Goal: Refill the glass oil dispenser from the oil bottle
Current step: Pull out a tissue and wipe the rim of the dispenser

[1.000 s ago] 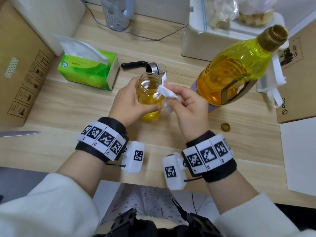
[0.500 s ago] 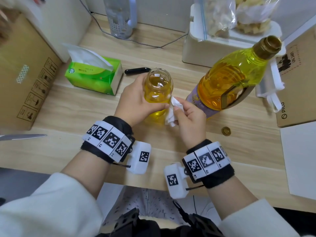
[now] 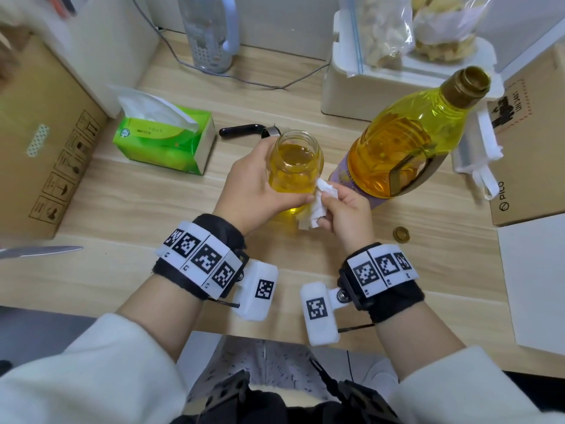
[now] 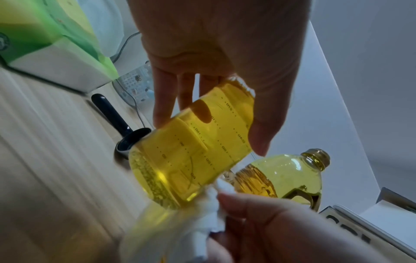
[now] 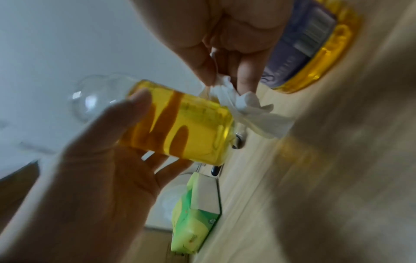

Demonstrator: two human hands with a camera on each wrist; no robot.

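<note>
Glass dispenser [image 3: 295, 166], nearly full and uncapped, is gripped by the left hand [image 3: 253, 191]; a tissue [image 3: 318, 206] pinched in right-hand fingers [image 3: 331, 194] wipes it. Refilling appears done; capping remains.

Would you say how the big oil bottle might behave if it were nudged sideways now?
The oil bottle is tall, mostly full and uncapped, so probably heavy; a hard nudge might tip and spill it. Its smooth plastic may be slippery.

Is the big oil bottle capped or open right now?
Open. The oil bottle has a bare threaded neck, and a small gold cap lies on the table.
</note>
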